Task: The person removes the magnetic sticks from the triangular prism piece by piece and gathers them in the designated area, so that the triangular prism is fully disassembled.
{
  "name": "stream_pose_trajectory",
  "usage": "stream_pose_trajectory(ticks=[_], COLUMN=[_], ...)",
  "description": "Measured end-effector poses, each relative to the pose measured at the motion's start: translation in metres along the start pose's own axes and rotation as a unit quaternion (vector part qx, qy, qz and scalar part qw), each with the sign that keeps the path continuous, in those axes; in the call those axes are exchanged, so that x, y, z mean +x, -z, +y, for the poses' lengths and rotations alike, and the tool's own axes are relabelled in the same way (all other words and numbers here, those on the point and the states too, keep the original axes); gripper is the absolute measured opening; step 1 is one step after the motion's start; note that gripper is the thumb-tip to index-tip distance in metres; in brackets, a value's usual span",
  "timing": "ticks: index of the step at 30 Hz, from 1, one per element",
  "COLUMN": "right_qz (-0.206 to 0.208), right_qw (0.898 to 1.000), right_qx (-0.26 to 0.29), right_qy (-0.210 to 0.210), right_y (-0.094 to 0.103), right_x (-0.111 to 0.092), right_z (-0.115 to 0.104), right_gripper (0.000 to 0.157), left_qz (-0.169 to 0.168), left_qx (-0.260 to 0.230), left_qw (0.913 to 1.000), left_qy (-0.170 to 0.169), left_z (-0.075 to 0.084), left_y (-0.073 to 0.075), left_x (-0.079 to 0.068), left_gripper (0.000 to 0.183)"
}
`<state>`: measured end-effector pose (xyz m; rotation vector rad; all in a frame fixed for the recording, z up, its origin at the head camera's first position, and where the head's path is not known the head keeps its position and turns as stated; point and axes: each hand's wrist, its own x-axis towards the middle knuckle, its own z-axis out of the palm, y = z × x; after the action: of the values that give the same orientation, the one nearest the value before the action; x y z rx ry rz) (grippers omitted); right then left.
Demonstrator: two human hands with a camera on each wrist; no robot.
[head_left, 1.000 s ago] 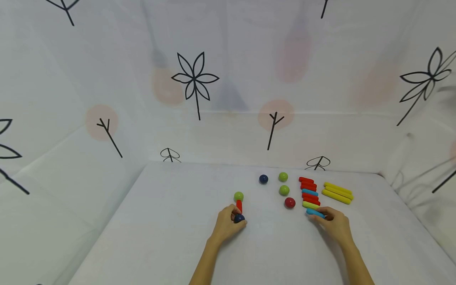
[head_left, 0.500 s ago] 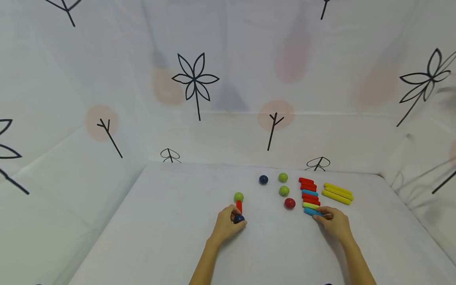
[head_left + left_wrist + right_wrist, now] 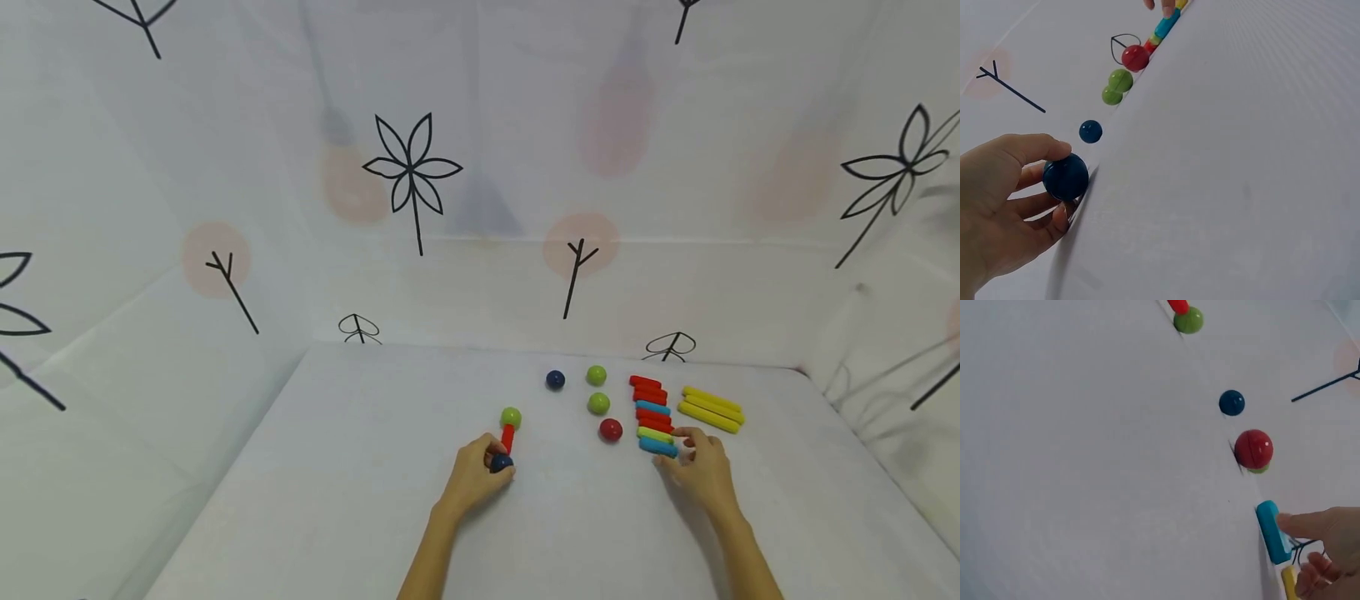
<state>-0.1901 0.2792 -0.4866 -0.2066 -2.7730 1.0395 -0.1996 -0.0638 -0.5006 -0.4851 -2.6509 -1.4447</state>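
My left hand pinches a dark blue ball between thumb and fingers; the left wrist view shows the thumb on the near side of this ball. A short red stick runs from it to a light green ball, the three in a slightly slanted line. My right hand is spread beside a blue stick, which lies at the near end of a row of sticks. In the right wrist view the thumb overlaps this blue stick and the other fingers are apart from it.
The row behind holds a lime stick, several red sticks and a thinner blue stick. Yellow sticks lie to its right. Left of it are a red ball, two green balls and another dark blue ball.
My right hand has set the blue stick down against the row and its fingers have spread off it. The green ball and red stick have swung slightly right as my left hand turned the dark blue ball.
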Motion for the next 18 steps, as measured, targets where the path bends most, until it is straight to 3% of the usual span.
stream_pose_trajectory(ticks=[2, 5, 7, 9, 13, 15, 18], right_qz=[0.041, 0.109, 0.117, 0.085, -0.052, -0.122, -0.188], right_qw=[0.999, 0.988, 0.981, 0.98, 0.978, 0.969, 0.951], right_qx=[0.01, 0.034, 0.053, 0.07, 0.099, 0.112, 0.129], right_qy=[0.032, 0.099, 0.143, 0.167, 0.178, 0.183, 0.207], right_y=[-0.003, -0.014, -0.021, -0.027, -0.042, -0.05, -0.062], right_x=[-0.003, -0.005, -0.006, -0.008, -0.013, -0.015, -0.017], right_z=[-0.007, -0.019, -0.028, -0.038, -0.058, -0.066, -0.074], right_gripper=[0.044, 0.036, 0.034, 0.035, 0.044, 0.048, 0.048], left_qz=[-0.009, -0.021, -0.022, -0.021, -0.019, -0.018, -0.018], left_qx=[0.001, 0.013, 0.026, 0.039, 0.062, 0.068, 0.062], left_qw=[0.9999, 0.9996, 0.9994, 0.999, 0.9976, 0.9969, 0.9969], left_qy=[0.004, 0.01, 0.009, 0.001, -0.023, -0.036, -0.046], left_z=[0.001, 0.003, 0.004, 0.004, 0.001, 0.0, -0.001], left_y=[0.003, 0.008, 0.009, 0.008, 0.004, 0.003, 0.001], left_x=[-0.001, -0.001, -0.001, -0.001, 0.0, 0.0, -0.001], left_gripper=[0.02, 0.028, 0.034, 0.04, 0.04, 0.035, 0.025])
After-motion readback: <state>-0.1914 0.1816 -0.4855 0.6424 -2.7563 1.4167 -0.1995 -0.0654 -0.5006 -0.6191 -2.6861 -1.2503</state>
